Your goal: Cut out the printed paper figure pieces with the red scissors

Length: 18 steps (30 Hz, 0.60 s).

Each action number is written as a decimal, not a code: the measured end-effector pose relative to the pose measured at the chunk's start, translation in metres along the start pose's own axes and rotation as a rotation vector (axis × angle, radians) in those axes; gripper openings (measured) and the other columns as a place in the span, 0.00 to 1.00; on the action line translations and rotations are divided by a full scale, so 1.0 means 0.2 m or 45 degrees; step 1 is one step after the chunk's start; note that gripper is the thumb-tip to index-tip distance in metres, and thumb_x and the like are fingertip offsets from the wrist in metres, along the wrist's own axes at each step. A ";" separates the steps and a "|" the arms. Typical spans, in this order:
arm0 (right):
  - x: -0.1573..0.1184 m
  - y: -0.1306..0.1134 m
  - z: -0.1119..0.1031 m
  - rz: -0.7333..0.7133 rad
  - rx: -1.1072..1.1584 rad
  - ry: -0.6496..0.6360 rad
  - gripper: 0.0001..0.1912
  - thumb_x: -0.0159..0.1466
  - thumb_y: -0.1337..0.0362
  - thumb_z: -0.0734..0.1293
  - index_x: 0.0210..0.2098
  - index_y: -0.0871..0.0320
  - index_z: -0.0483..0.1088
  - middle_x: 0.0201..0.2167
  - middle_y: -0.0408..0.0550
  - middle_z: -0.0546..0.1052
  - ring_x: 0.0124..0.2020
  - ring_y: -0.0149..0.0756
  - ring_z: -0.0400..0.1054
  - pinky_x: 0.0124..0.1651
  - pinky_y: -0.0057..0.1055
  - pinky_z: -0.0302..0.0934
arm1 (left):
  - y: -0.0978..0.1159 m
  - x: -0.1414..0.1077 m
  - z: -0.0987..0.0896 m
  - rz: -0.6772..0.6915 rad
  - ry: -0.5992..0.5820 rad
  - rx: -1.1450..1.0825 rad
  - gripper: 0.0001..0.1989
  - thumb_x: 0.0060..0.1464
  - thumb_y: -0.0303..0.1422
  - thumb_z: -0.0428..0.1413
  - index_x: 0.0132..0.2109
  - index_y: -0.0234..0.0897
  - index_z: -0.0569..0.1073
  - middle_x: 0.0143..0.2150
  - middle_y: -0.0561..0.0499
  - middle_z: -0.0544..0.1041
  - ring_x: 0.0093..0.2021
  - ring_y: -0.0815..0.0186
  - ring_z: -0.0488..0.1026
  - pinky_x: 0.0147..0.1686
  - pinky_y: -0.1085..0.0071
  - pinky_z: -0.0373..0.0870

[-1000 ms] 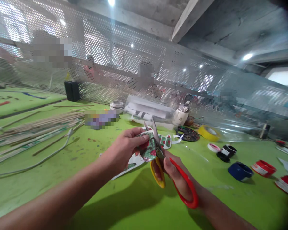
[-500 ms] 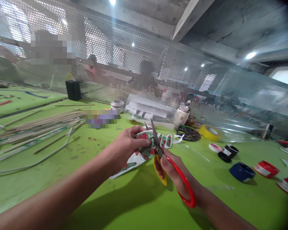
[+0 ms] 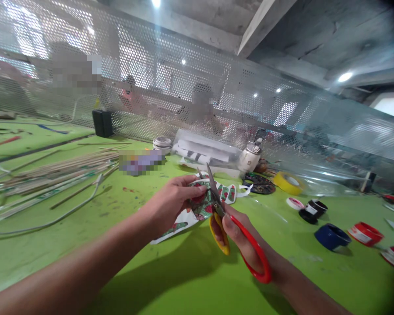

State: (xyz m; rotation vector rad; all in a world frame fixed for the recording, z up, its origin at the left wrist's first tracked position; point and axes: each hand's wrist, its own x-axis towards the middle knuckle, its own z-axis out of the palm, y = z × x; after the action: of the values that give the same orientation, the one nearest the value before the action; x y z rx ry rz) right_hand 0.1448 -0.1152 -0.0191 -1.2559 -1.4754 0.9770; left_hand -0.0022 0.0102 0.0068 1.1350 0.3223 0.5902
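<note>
My left hand [image 3: 179, 194] pinches a printed paper sheet [image 3: 202, 204] with red and green pictures and white margins, held just above the green table. My right hand [image 3: 239, 229] is closed on a pair of scissors [image 3: 216, 199] with one red and one yellow handle loop. The scissor blades are parted and point away from me, at the sheet's edge close to my left fingers. Part of the sheet lies hidden behind my left hand. A curled white paper strip [image 3: 245, 190] is just past the sheet on the right.
Thin wooden sticks [image 3: 65, 170] and a grey cable [image 3: 85, 199] lie on the left. Behind are a plastic-wrapped roll [image 3: 205, 146] and a white bottle [image 3: 250, 156]. Yellow tape [image 3: 287, 183], a blue pot [image 3: 332, 236] and a red pot [image 3: 366, 232] stand right. A perforated screen [image 3: 144, 87] closes the back.
The left thumb and the sheet have shifted slightly beside the blades. The scissors stay parted in my right hand, and the view has moved a little.
</note>
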 end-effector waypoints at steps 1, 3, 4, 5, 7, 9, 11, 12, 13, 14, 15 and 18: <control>0.00 0.00 0.00 -0.004 0.007 -0.003 0.24 0.66 0.42 0.56 0.41 0.57 0.62 0.23 0.37 0.54 0.23 0.31 0.52 0.24 0.29 0.51 | 0.00 0.00 0.00 0.003 -0.005 0.007 0.02 0.51 0.28 0.61 0.33 0.34 0.74 0.27 0.52 0.76 0.24 0.71 0.70 0.22 0.76 0.68; 0.00 -0.01 0.01 -0.011 0.020 0.002 0.24 0.66 0.42 0.56 0.42 0.58 0.62 0.23 0.38 0.55 0.23 0.31 0.52 0.24 0.29 0.52 | 0.00 0.00 0.01 0.014 0.005 0.023 0.02 0.51 0.27 0.61 0.32 0.34 0.74 0.26 0.52 0.76 0.23 0.72 0.70 0.22 0.76 0.67; 0.00 0.00 0.01 -0.010 0.029 0.004 0.25 0.65 0.41 0.56 0.43 0.58 0.62 0.22 0.37 0.55 0.22 0.31 0.52 0.24 0.29 0.52 | 0.00 0.00 0.02 0.022 0.021 0.034 0.02 0.50 0.27 0.61 0.32 0.34 0.74 0.26 0.52 0.76 0.22 0.72 0.69 0.22 0.76 0.67; 0.00 0.00 0.01 -0.011 0.033 0.005 0.26 0.65 0.41 0.56 0.44 0.58 0.62 0.21 0.37 0.55 0.22 0.31 0.51 0.24 0.29 0.52 | -0.01 0.00 0.03 0.032 0.043 0.043 0.03 0.50 0.27 0.61 0.31 0.34 0.73 0.25 0.52 0.75 0.22 0.72 0.68 0.21 0.76 0.66; 0.01 0.02 0.02 -0.026 0.017 0.023 0.27 0.64 0.40 0.57 0.45 0.58 0.63 0.21 0.37 0.54 0.21 0.31 0.49 0.25 0.30 0.51 | -0.01 -0.01 0.04 0.052 0.091 0.057 0.04 0.50 0.28 0.60 0.30 0.33 0.73 0.24 0.52 0.74 0.21 0.72 0.68 0.21 0.76 0.65; 0.02 0.03 0.02 -0.046 0.004 0.049 0.27 0.64 0.40 0.57 0.45 0.58 0.63 0.22 0.37 0.54 0.22 0.31 0.49 0.26 0.31 0.51 | -0.01 -0.01 0.05 0.066 0.118 0.054 0.04 0.50 0.29 0.60 0.30 0.33 0.73 0.24 0.52 0.74 0.21 0.72 0.67 0.21 0.76 0.65; 0.02 0.05 0.02 -0.025 0.028 0.067 0.27 0.63 0.39 0.59 0.44 0.58 0.63 0.21 0.37 0.54 0.23 0.32 0.51 0.27 0.31 0.51 | -0.01 -0.02 0.06 0.066 0.121 0.045 0.05 0.50 0.29 0.60 0.30 0.33 0.72 0.24 0.51 0.74 0.21 0.72 0.67 0.21 0.75 0.65; 0.02 0.06 0.02 0.004 0.054 0.070 0.28 0.62 0.39 0.59 0.44 0.57 0.63 0.21 0.36 0.54 0.23 0.32 0.51 0.26 0.31 0.50 | -0.01 -0.02 0.06 0.065 0.118 0.042 0.05 0.50 0.29 0.60 0.30 0.33 0.72 0.24 0.52 0.73 0.20 0.72 0.67 0.21 0.75 0.65; 0.02 0.07 0.02 0.033 0.082 0.073 0.28 0.61 0.38 0.60 0.44 0.57 0.63 0.20 0.36 0.54 0.22 0.32 0.51 0.26 0.30 0.50 | -0.01 -0.02 0.06 0.068 0.122 0.038 0.05 0.49 0.29 0.60 0.30 0.33 0.72 0.23 0.52 0.73 0.20 0.72 0.67 0.21 0.75 0.64; 0.02 0.07 0.02 0.056 0.104 0.081 0.28 0.60 0.38 0.61 0.44 0.56 0.63 0.20 0.36 0.54 0.22 0.32 0.51 0.25 0.30 0.49 | -0.01 -0.03 0.07 0.071 0.127 0.037 0.05 0.49 0.29 0.61 0.30 0.33 0.73 0.23 0.53 0.72 0.20 0.72 0.67 0.22 0.75 0.65; 0.02 0.08 0.02 0.068 0.120 0.088 0.29 0.60 0.38 0.62 0.44 0.56 0.63 0.20 0.36 0.54 0.21 0.32 0.51 0.25 0.30 0.49 | -0.01 -0.03 0.07 0.080 0.131 0.037 0.05 0.49 0.30 0.61 0.31 0.33 0.73 0.22 0.53 0.72 0.20 0.72 0.66 0.22 0.74 0.65; 0.02 0.07 0.03 0.042 0.145 0.083 0.28 0.60 0.38 0.61 0.43 0.57 0.63 0.21 0.38 0.59 0.22 0.32 0.55 0.25 0.30 0.52 | -0.02 -0.03 0.07 0.131 0.148 0.042 0.05 0.48 0.30 0.61 0.31 0.33 0.73 0.22 0.53 0.72 0.20 0.71 0.66 0.22 0.74 0.64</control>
State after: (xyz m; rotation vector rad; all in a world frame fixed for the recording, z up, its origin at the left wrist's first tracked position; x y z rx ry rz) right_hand 0.1425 -0.1099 -0.0337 -1.2215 -1.3338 1.0182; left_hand 0.0022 -0.0052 0.0082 1.1564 0.3761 0.7455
